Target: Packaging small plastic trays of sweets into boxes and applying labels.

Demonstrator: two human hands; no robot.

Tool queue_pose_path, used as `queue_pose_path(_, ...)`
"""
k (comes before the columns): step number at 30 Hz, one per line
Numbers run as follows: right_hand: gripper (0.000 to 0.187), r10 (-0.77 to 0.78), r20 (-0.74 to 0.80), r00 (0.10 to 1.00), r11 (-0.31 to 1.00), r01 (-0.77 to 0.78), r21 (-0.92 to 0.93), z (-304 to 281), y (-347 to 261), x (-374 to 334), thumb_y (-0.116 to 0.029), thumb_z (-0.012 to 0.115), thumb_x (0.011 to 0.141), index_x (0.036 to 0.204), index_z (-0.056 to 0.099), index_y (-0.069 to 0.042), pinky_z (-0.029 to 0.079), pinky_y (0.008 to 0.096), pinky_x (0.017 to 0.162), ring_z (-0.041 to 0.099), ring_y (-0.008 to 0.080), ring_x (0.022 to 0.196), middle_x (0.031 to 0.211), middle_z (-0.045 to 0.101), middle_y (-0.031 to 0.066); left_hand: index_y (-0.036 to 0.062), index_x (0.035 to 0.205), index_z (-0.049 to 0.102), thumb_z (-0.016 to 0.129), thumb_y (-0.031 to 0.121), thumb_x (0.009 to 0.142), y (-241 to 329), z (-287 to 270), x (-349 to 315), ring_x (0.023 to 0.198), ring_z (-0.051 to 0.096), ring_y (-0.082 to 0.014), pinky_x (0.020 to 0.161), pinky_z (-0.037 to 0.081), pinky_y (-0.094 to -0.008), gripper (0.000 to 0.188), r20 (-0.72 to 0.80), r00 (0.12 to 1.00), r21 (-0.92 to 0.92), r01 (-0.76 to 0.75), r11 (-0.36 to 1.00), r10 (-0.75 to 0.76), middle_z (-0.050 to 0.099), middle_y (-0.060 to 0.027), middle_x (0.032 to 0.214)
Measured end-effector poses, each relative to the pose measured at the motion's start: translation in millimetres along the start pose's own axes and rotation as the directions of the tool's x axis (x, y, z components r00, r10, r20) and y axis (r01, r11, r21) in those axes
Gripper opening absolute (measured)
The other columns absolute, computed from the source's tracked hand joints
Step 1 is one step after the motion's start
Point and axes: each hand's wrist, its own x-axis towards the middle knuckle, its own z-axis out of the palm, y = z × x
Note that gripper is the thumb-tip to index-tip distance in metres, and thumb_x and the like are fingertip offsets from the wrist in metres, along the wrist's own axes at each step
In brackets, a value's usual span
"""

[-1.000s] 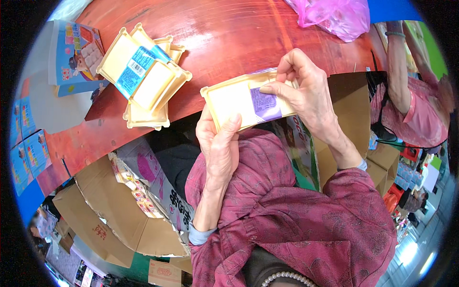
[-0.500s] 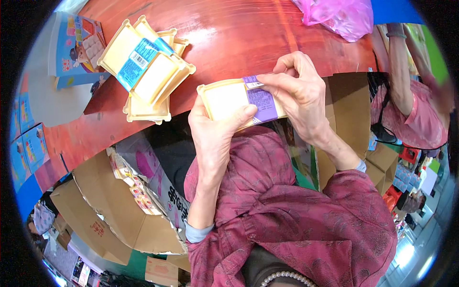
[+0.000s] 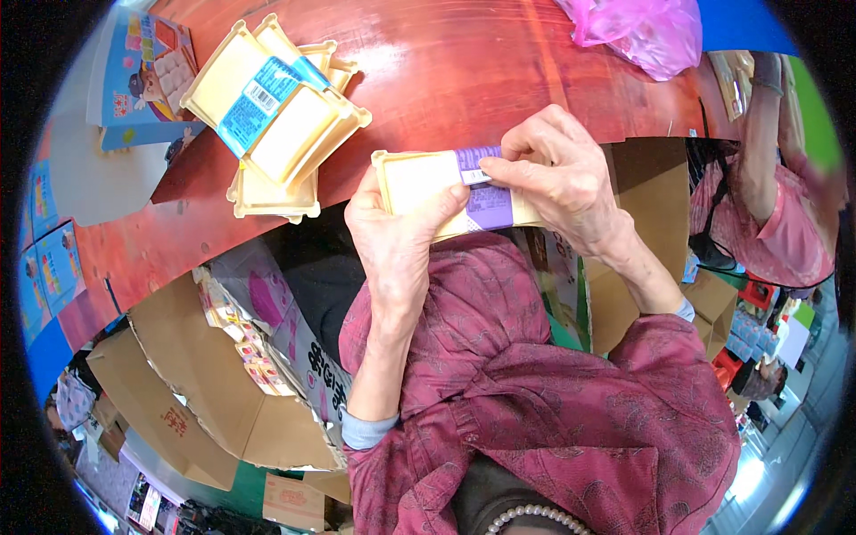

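My left hand point(image 3: 392, 241) is closed round the left end of a flat cream plastic tray point(image 3: 415, 183), its thumb lying across the face. A purple paper sleeve point(image 3: 489, 212) wraps round the tray. The fingers of my right hand point(image 3: 571, 192) are closed at the sleeve's upper right edge, and its thumb and index finger touch a small white barcode patch point(image 3: 474, 176). Part of the tray's right end is hidden behind this hand. To the left, several similar trays point(image 3: 299, 138) with blue sleeves lie in a loose pile on the red table point(image 3: 428, 71).
A blue printed carton point(image 3: 134, 89) stands at the table's left. At the far right is a pink plastic bag point(image 3: 642, 36). An open cardboard box point(image 3: 201, 366) holding small packs sits below the table edge. Another person's arm point(image 3: 758, 152) shows at right.
My right thumb and fingertips have shifted slightly down over the barcode patch, and my left thumb has moved up towards it. The tray stays held between both hands.
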Motion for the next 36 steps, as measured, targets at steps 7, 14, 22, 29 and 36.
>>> queue_pose_path(7, 0.031, -0.106, 0.071, 0.992, 0.994, 0.106, 0.000, -3.6, 7.8, 1.0, -0.002, 0.069, 0.057, 0.087, 0.066, -0.007, 0.050, 0.0337, 0.069, 0.054, 0.0237, 0.082, 0.086, 0.058, 0.0052, -0.0028, 0.096, 0.059, 0.075, -0.003, 0.068, 4.2, -4.3, -0.3, 0.074, 0.062, -0.0116, 0.070, 0.052, -0.0246, 0.032, 0.046, 0.998, -0.018, 0.050, 0.999, -0.049, 0.065, -0.0082, 0.088)
queue_pose_path(14, 0.032, -0.139, 0.072, 0.988, 0.973, 0.122, 0.196, -6.6, 11.0, 5.7, -0.009, 0.072, 0.062, 0.093, 0.066, -0.003, 0.050, 0.0335, 0.073, 0.054, 0.0284, 0.094, 0.098, 0.057, 0.0124, -0.0019, 0.094, 0.060, 0.074, -0.004, 0.068, 8.9, -7.2, 2.7, 0.076, 0.062, -0.0111, 0.072, 0.052, -0.0248, 0.031, 0.050, 0.999, -0.022, 0.004, 1.000, -0.003, 0.065, -0.0073, 0.089)
queue_pose_path(22, 0.009, 0.200, 0.184, 0.962, 0.883, -0.258, 0.391, -3.1, 0.2, 11.0, 0.001, 0.071, 0.069, 0.073, 0.063, 0.003, 0.048, 0.0290, 0.065, 0.056, 0.0182, 0.081, 0.093, 0.055, 0.0116, -0.0029, 0.093, 0.059, 0.074, -0.004, 0.069, 0.6, -3.8, 2.5, 0.074, 0.062, -0.0101, 0.069, 0.052, -0.0233, 0.028, 0.099, 0.995, -0.122, 0.037, 0.992, -0.025, 0.065, -0.0078, 0.086)
queue_pose_path(29, 0.016, 0.111, 0.257, 0.960, 0.892, -0.211, 0.400, -5.2, -3.4, 15.6, -0.002, 0.072, 0.068, 0.078, 0.061, 0.002, 0.047, 0.0270, 0.067, 0.057, 0.0186, 0.080, 0.093, 0.055, 0.0110, -0.0026, 0.091, 0.059, 0.072, -0.003, 0.071, -2.2, -7.6, 1.1, 0.072, 0.062, -0.0095, 0.066, 0.052, -0.0234, 0.025, 0.085, 0.996, -0.105, 0.037, 0.994, -0.028, 0.065, -0.0072, 0.084)
queue_pose_path(36, 0.028, 0.466, 0.529, 0.709, 0.561, -0.699, 0.443, -11.9, -5.9, 26.4, -0.016, 0.076, 0.070, 0.088, 0.060, -0.001, 0.043, 0.0230, 0.060, 0.051, 0.0063, 0.070, 0.076, 0.058, 0.0006, -0.0023, 0.095, 0.060, 0.071, -0.002, 0.070, 5.2, -6.7, -6.0, 0.075, 0.061, -0.0091, 0.068, 0.051, -0.0233, 0.027, 0.135, 0.976, 0.174, -0.191, 0.966, 0.169, 0.065, -0.0064, 0.085)
